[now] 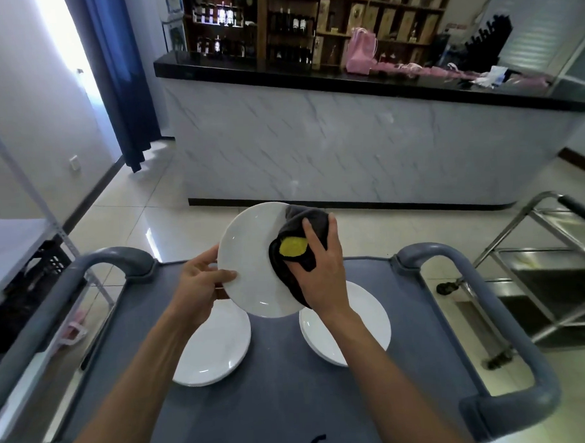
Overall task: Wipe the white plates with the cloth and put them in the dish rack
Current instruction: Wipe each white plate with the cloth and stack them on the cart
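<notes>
Tiled room with a marble-fronted bar counter [348, 146] behind, bottle shelves [278, 29] above it; you stand at a grey cart [277, 404] with rounded handles. Held plate [252, 259] is up off the cart top, tilted toward you, between your two hands. Your left hand [200, 284] pinches its left rim, thumb on the face, fingers behind. Your right hand [319, 270] is clamped on the dark cloth [305, 240], fingers spread over it, pressing it to the plate's right side; a yellow patch [292, 247] of the cloth shows under the fingers. Cloth wraps over the right rim, so back coverage can't be told.

Below, two more white plates lie flat on the cart top: left plate [216, 346] under your left forearm, right plate [348, 325] under your right wrist. Left one looks like a stack of two or so, edge lines visible; exact count unclear. They sit well apart from each other.

Progress, as a judgement: early to mid. One plate is in the wiping step, not racked. At least two remain on the cart. No dish rack is clearly identifiable; a steel trolley [534, 262] stands to the right, and whether it holds the rack can't be told. No racked plates visible, so racking is all still to do.
</notes>
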Tool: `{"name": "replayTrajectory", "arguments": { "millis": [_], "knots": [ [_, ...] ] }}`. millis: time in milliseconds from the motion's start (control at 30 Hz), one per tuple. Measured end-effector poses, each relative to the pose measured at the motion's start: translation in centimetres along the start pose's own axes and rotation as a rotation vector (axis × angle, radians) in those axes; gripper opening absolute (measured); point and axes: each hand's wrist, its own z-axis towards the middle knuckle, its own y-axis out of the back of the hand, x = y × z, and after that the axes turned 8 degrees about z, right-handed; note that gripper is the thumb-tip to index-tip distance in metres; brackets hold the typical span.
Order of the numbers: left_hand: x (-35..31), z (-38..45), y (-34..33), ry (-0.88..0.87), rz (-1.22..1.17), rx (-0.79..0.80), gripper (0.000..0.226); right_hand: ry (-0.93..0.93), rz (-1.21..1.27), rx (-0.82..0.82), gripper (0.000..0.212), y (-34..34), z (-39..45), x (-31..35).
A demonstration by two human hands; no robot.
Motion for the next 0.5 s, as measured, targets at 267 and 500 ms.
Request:
{"name": "replayTrajectory", "arguments": {
  "millis": [267,500],
  "knots": [
    [-0.1,-0.1,1.5,-0.023,0.050,0.056,0.058,-0.106,0.209,-0.007,0.080,0.5,0.2,0.8],
    [-0.2,-0.1,1.0,0.058,0.223,0.081,0.033,-0.118,0.198,-0.087,0.081,0.4,-0.6,0.5]
  ]
}}
